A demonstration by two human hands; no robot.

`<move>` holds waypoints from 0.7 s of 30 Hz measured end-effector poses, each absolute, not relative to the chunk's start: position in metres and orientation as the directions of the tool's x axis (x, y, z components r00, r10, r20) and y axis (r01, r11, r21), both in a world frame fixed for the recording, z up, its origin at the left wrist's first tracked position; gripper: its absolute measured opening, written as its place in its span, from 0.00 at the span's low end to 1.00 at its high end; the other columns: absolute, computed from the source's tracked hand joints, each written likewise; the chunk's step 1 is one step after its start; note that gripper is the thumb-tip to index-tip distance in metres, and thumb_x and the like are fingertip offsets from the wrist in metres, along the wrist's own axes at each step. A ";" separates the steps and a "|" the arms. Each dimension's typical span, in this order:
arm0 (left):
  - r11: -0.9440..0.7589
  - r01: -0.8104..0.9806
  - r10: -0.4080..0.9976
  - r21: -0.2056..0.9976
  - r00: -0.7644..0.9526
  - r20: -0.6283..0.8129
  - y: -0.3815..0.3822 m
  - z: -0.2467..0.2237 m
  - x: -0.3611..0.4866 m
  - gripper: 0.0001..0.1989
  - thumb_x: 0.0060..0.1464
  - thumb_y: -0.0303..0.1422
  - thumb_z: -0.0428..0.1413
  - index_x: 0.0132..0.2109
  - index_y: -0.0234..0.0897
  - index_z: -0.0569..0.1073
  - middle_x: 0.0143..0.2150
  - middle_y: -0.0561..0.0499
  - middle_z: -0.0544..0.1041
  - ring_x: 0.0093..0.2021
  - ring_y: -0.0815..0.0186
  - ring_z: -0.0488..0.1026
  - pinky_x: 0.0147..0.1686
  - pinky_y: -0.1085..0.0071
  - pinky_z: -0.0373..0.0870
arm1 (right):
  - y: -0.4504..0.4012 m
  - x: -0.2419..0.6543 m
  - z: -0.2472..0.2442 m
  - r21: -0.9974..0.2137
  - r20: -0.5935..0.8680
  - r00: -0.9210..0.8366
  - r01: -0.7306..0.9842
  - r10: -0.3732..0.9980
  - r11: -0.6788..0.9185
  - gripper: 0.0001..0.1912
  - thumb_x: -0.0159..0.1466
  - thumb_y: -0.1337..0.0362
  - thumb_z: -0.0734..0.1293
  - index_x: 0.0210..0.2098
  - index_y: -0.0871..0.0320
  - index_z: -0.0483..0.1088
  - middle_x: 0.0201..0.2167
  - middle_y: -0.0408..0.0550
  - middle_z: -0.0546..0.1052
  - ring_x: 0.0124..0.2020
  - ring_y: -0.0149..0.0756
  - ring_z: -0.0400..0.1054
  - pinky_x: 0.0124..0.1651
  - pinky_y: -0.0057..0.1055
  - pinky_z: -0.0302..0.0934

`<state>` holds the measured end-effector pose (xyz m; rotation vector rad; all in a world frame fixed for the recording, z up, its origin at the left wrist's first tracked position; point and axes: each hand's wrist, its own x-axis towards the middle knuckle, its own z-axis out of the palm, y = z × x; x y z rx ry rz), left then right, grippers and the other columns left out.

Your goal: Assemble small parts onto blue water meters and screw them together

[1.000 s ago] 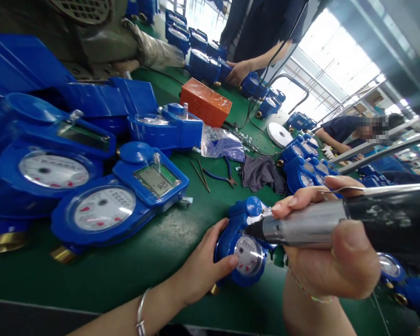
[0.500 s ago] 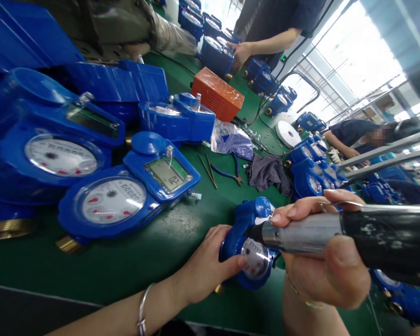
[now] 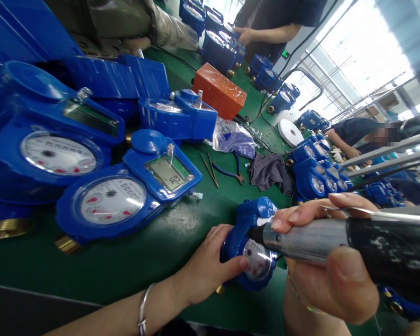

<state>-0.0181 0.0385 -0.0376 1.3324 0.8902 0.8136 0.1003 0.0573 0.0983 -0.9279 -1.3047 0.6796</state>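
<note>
On the green bench, a blue water meter [image 3: 257, 261] with a round dial is gripped by my left hand [image 3: 210, 261], its thumb lying over the dial's edge. My right hand [image 3: 325, 280] is wrapped round a power screwdriver [image 3: 311, 240] with a silver front and a black body. The tool's dark nose reaches over the meter, between the dial and the upper housing; its tip is hidden behind the meter's body. Left of my hands lies a larger-looking blue water meter [image 3: 108, 200] with a lit display.
More blue meters [image 3: 59, 154] crowd the left side. Further back are an orange box [image 3: 219, 91], pliers [image 3: 231, 173], tweezers [image 3: 210, 170], a plastic bag [image 3: 233, 140], a grey cloth [image 3: 271, 172] and a white reel [image 3: 290, 133]. Co-workers [image 3: 276, 35] work across the bench.
My right hand and the screwdriver have shifted slightly right and down. My left hand keeps its hold on the meter. A co-worker's hand at the back has moved up a little.
</note>
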 end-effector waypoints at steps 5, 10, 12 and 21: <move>0.075 -0.001 0.888 0.997 0.455 -0.066 0.039 -0.041 -0.017 0.29 0.48 0.53 0.56 0.52 0.40 0.65 0.51 0.46 0.66 0.53 0.55 0.63 0.54 0.57 0.62 | 0.056 0.101 0.097 -0.867 0.497 0.163 0.080 0.852 0.491 0.20 0.53 0.54 0.67 0.43 0.54 0.63 0.26 0.40 0.69 0.23 0.35 0.68 0.28 0.38 0.65; 0.067 -0.003 0.891 0.998 0.451 -0.058 0.037 -0.043 -0.017 0.30 0.49 0.52 0.56 0.53 0.40 0.65 0.51 0.46 0.66 0.53 0.55 0.63 0.54 0.58 0.61 | 0.060 0.105 0.097 -0.864 0.501 0.151 0.037 0.852 0.501 0.20 0.53 0.55 0.68 0.42 0.55 0.62 0.25 0.40 0.70 0.22 0.36 0.68 0.26 0.38 0.65; 0.060 -0.010 0.892 0.998 0.449 -0.049 0.037 -0.043 -0.017 0.29 0.50 0.52 0.55 0.53 0.40 0.65 0.50 0.46 0.66 0.52 0.56 0.63 0.54 0.59 0.62 | 0.063 0.106 0.097 -0.862 0.504 0.124 0.005 0.855 0.507 0.19 0.53 0.56 0.67 0.42 0.56 0.62 0.24 0.39 0.69 0.21 0.36 0.68 0.25 0.38 0.65; 0.053 -0.016 0.896 0.998 0.442 -0.041 0.037 -0.042 -0.017 0.28 0.50 0.51 0.55 0.53 0.40 0.66 0.49 0.46 0.67 0.50 0.55 0.64 0.52 0.58 0.63 | 0.060 0.101 0.084 -0.847 0.532 0.155 0.107 0.832 0.521 0.22 0.56 0.62 0.68 0.48 0.55 0.58 0.29 0.42 0.73 0.28 0.38 0.72 0.36 0.43 0.68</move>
